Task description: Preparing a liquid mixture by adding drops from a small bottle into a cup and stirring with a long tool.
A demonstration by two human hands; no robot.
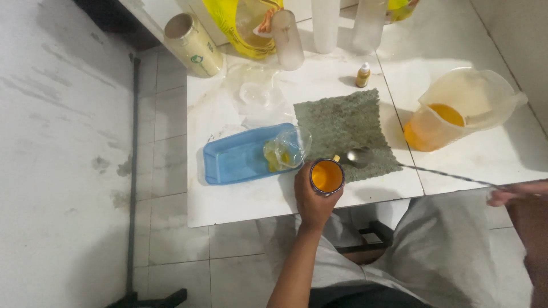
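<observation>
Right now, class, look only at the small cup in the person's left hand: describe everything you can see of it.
The small cup is round and seen from above, with a dark rim and an orange liquid filling it nearly to the top. It stands upright at the front edge of the white table. The left hand wraps around its near side. A long spoon rests its bowl just beyond the cup on a green cloth. Its material cannot be told.

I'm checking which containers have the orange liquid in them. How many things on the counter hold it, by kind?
Cup with orange liquid, held by the left hand: 1
Clear pitcher with orange liquid: 1
Small dropper bottle, orange: 1
Total: 3

The right hand holds a long spoon, bowl resting on the green cloth.
</observation>
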